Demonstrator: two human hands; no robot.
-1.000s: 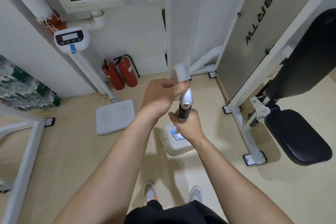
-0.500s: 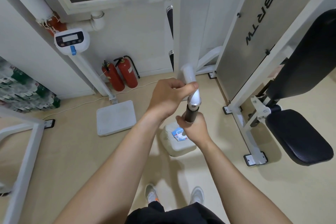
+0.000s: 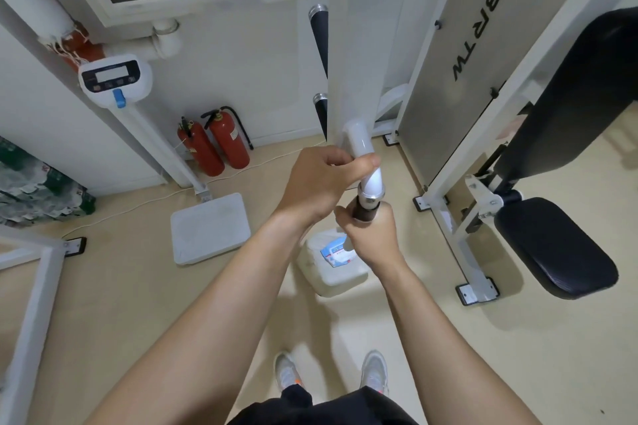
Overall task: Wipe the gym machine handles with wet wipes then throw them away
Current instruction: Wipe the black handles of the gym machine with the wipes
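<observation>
Head view: left hand (image 3: 321, 183) grips the glossy white tube (image 3: 359, 143) (chrome-collared), right hand (image 3: 371, 240) fingers curled round the matte black grip (image 3: 365, 213).

The right grip (image 3: 371, 235) curls round the black sleeve of the machine handle (image 3: 371, 198), leaving only a short band of sleeve showing above the fingers. Any wet wipe inside the fist is hidden. A scrap of white at the knuckles cannot be told apart from the white container (image 3: 338, 278) on the floor below the handle. That container is partly covered, and its blue label is too small to read. The left grip (image 3: 322, 183) covers part of the white tube just above the handle's chrome collar. Left of the handle, the scale display (image 3: 114, 76) is blurred. Far left of it, stacked bottles (image 3: 31, 190) run off the edge. Right of the handle, the black backrest (image 3: 587, 97) is also cut off.
</observation>
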